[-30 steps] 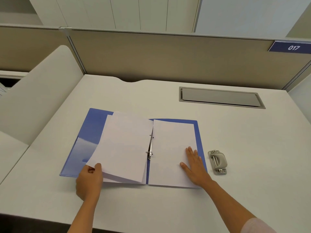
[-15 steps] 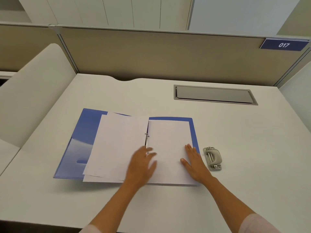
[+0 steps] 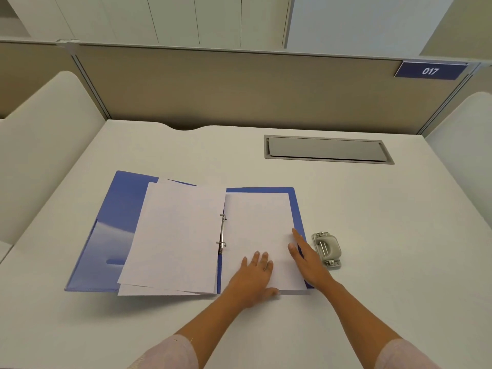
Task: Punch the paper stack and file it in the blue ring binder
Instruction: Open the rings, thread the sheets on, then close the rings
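Note:
The blue ring binder [image 3: 119, 209] lies open on the desk, its metal rings [image 3: 222, 233] at the spine. White sheets [image 3: 175, 235] lie turned over on the left side, slightly fanned. The paper stack [image 3: 258, 222] lies on the right side. My left hand [image 3: 253, 278] rests flat on the stack's near edge, thumb at the paper's front edge. My right hand [image 3: 306, 259] lies flat on the stack's right edge, fingers apart. A grey hole punch [image 3: 327, 249] stands on the desk just right of my right hand.
A grey cable hatch [image 3: 327, 149] is set into the white desk [image 3: 399, 235] at the back right. Beige partition walls [image 3: 239, 89] close off the back, white side panels [image 3: 45, 145] the left and right.
My left hand let go of the turned sheets, crossed over the rings and now rests on the right stack's near edge. The turned sheets settled flat. My right hand stayed in place.

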